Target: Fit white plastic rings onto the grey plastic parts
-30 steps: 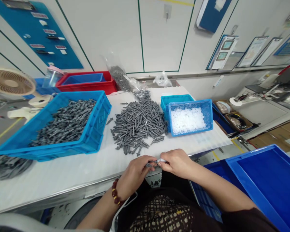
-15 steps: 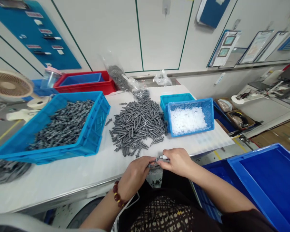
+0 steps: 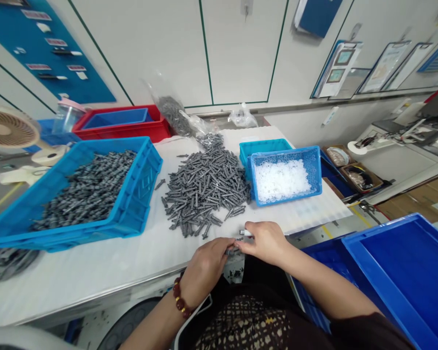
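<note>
My left hand (image 3: 209,262) is closed, its thumb and fingertips pinching a small dark grey ribbed plug (image 3: 231,252) at the table's front edge. My right hand (image 3: 268,243) is closed on a short white cylindrical tool (image 3: 245,233), whose end sticks out to the left. Its lower fingertips meet those of my left hand beside the plug. Just beyond both hands lies a heap of similar grey plugs (image 3: 208,187). A blue tray (image 3: 285,199) of small white translucent rings (image 3: 282,180) stands tilted to the right of the heap.
A large blue crate (image 3: 151,184) of grey parts stands at left. Behind it are a red bin (image 3: 124,130) and a fan (image 3: 7,127). A teal tray (image 3: 264,145) sits behind the ring tray. Blue bins (image 3: 397,272) flank my right arm.
The white tool's tip has moved up and away from the plug between my fingers. My hands stay close together. The view has shifted slightly.
</note>
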`<action>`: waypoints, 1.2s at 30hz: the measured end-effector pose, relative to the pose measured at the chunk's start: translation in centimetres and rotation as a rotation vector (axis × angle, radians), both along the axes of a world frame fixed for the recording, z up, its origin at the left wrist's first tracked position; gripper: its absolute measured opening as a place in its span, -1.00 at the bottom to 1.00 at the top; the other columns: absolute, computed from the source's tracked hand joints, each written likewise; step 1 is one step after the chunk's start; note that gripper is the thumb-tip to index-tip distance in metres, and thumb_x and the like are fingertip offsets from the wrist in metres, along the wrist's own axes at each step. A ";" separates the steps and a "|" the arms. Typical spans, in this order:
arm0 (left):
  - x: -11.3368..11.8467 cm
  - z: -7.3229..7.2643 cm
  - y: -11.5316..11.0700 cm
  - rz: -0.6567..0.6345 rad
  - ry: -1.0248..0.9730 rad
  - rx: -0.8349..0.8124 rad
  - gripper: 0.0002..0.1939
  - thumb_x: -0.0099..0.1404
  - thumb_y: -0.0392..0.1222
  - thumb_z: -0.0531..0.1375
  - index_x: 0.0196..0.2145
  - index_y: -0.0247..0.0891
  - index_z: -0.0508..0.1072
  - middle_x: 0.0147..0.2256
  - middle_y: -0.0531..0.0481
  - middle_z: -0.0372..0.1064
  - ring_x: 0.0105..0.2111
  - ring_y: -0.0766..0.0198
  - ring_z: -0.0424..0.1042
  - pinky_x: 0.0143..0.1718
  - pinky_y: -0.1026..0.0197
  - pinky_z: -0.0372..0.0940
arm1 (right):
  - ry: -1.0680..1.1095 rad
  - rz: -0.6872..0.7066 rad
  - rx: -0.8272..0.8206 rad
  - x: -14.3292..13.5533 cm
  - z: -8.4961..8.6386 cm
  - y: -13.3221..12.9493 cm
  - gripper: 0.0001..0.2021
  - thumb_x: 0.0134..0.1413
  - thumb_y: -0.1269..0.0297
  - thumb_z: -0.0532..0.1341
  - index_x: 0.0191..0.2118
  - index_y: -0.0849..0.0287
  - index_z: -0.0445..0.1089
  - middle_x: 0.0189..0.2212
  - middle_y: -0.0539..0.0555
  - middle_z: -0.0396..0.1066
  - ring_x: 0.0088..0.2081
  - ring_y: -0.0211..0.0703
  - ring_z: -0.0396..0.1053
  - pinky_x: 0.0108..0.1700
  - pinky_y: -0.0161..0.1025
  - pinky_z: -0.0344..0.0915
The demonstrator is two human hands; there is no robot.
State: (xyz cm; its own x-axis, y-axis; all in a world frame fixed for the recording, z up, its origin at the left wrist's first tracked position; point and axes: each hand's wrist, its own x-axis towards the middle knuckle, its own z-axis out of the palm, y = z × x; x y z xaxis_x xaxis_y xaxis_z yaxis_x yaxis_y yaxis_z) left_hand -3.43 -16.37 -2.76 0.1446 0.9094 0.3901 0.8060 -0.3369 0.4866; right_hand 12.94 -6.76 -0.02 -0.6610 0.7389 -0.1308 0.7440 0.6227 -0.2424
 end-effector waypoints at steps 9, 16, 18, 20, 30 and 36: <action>-0.2 0.3 -0.2 0.121 -0.359 -0.244 -0.84 0.23 -0.32 0.06 -0.23 -0.24 0.38 -0.38 -0.03 0.50 -0.40 0.26 0.51 -0.30 0.25 0.39 | 0.032 -0.040 -0.041 0.3 0.2 0.1 -0.66 0.01 -0.05 0.13 -0.37 0.15 0.36 -0.50 0.04 0.45 -0.44 -0.17 0.35 -0.47 -0.32 -0.06; -0.8 0.6 0.7 0.187 -0.930 -0.522 -0.82 0.19 -0.10 0.10 -0.43 -0.22 0.17 -0.40 0.02 0.44 -0.41 0.27 0.46 -0.41 0.21 0.39 | 0.160 0.039 -0.124 0.6 -0.1 0.3 -0.81 0.12 0.17 0.08 -0.30 0.18 0.30 -0.48 0.03 0.40 -0.43 -0.20 0.31 -0.42 -0.32 0.01; -1.5 1.1 1.9 0.181 -0.925 -0.505 -0.87 0.19 -0.16 0.04 -0.43 -0.20 0.12 -0.43 0.06 0.40 -0.47 0.32 0.42 -0.43 0.23 0.36 | 0.251 0.095 -0.175 1.1 -0.5 0.7 -0.84 0.19 0.29 0.00 -0.25 0.20 0.28 -0.41 0.06 0.40 -0.40 -0.20 0.31 -0.36 -0.32 0.08; -1.9 1.6 3.7 0.206 -0.682 -0.470 -0.96 0.19 -0.22 -0.01 -0.37 -0.20 0.16 -0.46 0.07 0.37 -0.51 0.33 0.38 -0.41 0.22 0.33 | 0.348 0.146 -0.220 1.6 -0.9 1.1 -0.80 0.23 0.31 -0.06 -0.19 0.21 0.28 -0.32 0.10 0.40 -0.32 -0.19 0.32 -0.28 -0.30 0.15; -0.5 0.9 10.4 0.267 0.342 -0.523 -0.85 0.16 -0.27 0.09 -0.30 -0.30 0.40 -0.34 -0.20 0.47 -0.28 0.08 0.46 -0.26 0.16 0.27 | 0.334 0.131 -0.212 2.2 -0.2 1.1 -0.78 0.24 0.27 -0.06 -0.20 0.15 0.30 -0.36 0.04 0.40 -0.35 -0.20 0.32 -0.32 -0.34 0.12; -1.0 1.9 9.9 0.295 0.291 -0.474 -0.87 0.14 -0.28 0.11 -0.32 -0.31 0.39 -0.36 -0.19 0.46 -0.28 0.09 0.45 -0.25 0.16 0.27 | 0.296 0.081 -0.171 2.0 0.5 1.1 -0.83 0.19 0.29 -0.01 -0.35 0.15 0.28 -0.51 -0.03 0.31 -0.47 -0.26 0.21 -0.43 -0.37 -0.02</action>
State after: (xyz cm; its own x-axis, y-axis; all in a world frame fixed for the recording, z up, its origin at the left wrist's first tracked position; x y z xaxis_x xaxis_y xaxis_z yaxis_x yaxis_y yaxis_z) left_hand -4.42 -6.51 -0.91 -0.0988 0.9917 -0.0829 0.9542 0.1180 0.2750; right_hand 14.95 -5.68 0.45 -0.7446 0.6662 -0.0421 0.5756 0.6088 -0.5460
